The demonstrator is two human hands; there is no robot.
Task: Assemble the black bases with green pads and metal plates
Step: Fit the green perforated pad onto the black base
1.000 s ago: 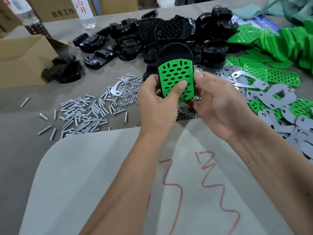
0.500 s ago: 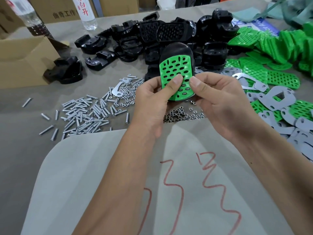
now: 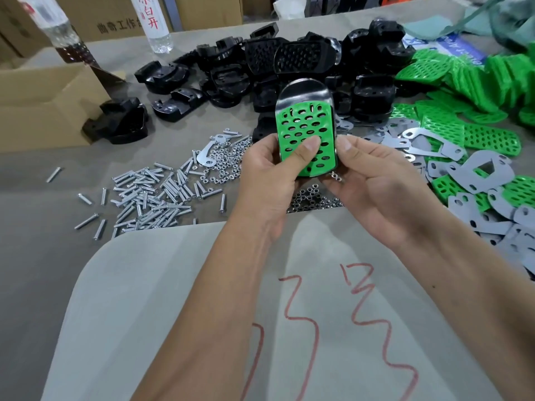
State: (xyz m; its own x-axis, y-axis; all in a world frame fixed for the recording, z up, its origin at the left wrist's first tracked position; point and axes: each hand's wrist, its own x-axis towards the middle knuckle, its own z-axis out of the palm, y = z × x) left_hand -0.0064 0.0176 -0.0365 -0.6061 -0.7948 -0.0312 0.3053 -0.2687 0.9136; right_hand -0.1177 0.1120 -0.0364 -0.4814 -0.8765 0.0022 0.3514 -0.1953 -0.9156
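At the centre of the frame, both hands grip a black base [image 3: 304,89] with its green pad [image 3: 304,128], left hand [image 3: 270,172] fingers and right hand [image 3: 376,180] fingers clamped on its sides above the counter [image 3: 43,270].

This looks like a small workshop or factory table where people put parts together by hand. Big heaps of the same parts cover the grey table [image 3: 34,256]: black bases [image 3: 289,62] at the top middle, green pads [image 3: 477,82] and metal plates [image 3: 474,169] on the right, and screws [image 3: 150,195] and nuts [image 3: 225,163] on the left. Brown cardboard boxes [image 3: 37,108] sit at the upper left and along the top edge.
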